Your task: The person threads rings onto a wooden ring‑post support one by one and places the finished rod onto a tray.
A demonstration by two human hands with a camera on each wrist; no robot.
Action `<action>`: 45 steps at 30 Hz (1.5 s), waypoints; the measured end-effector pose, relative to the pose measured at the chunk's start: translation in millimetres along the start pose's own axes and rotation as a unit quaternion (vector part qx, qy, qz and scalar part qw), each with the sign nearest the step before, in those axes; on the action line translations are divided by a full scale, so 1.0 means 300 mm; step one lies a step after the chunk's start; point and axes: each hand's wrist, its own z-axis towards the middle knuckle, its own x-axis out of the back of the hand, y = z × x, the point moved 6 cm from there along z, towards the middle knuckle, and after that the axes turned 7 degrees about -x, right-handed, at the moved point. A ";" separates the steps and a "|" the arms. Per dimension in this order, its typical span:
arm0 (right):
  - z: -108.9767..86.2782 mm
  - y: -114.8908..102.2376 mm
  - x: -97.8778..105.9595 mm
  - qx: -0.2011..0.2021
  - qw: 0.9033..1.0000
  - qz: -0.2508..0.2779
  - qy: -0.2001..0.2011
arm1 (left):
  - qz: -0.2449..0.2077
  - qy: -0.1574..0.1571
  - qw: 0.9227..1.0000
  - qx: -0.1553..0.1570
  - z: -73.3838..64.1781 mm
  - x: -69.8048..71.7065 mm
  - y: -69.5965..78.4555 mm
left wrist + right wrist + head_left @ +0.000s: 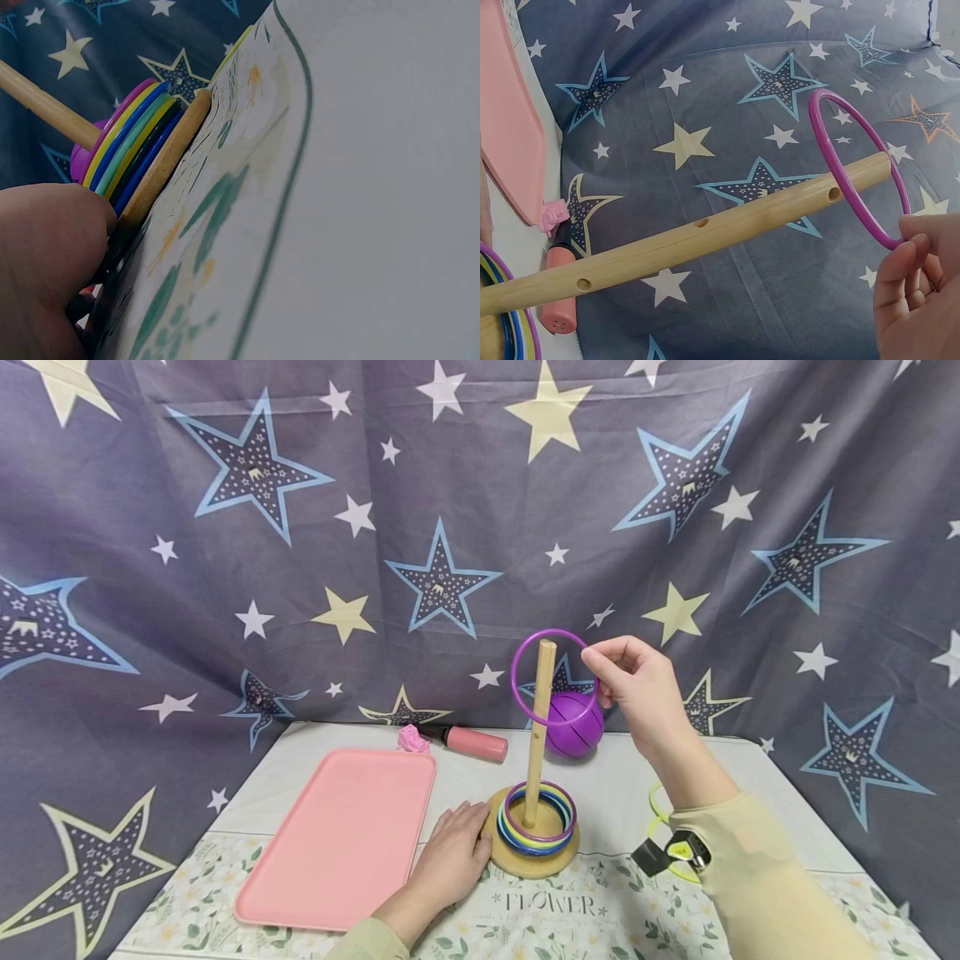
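Note:
My right hand (639, 685) pinches a thin purple ring (513, 675) between thumb and fingertips, up at the top of a wooden peg (536, 743). In the right wrist view the tilted ring (839, 178) overlaps the peg's tip. Around the peg's foot lies a stack of rings (129, 139) in purple, yellow, blue and green, resting on the round wooden base (534, 867). My left hand (453, 853) rests on the table, palm down, its fingertips right at the left edge of that base.
A pink tray (337, 843) lies on the left. Behind it are a pink hand pump (476, 743) with a black end and a small pink lump (413, 739). A purple ball (576, 739) stands behind the peg. Yellow rings (659, 802) lie partly hidden by my right wrist. A starry curtain (450, 485) hangs behind.

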 end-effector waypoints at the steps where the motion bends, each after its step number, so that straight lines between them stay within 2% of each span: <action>1: 0.001 0.002 -0.001 0.000 1.000 -0.002 0.001 | -0.002 0.000 1.000 0.001 0.000 0.001 0.001; 10: 0.008 0.041 -0.007 -0.017 1.000 -0.007 0.010 | -0.003 -0.004 1.000 0.005 0.000 0.001 0.000; 20: 0.008 0.096 0.007 -0.053 0.998 -0.026 0.014 | 0.004 0.000 1.000 0.001 0.000 0.000 -0.002; 30: -0.001 0.175 0.013 -0.088 0.996 -0.027 0.009 | 0.004 -0.003 1.000 0.006 -0.001 -0.002 -0.008; 45: -0.026 0.273 0.010 -0.110 0.994 -0.017 0.013 | 0.003 -0.002 1.000 0.005 0.001 0.000 -0.002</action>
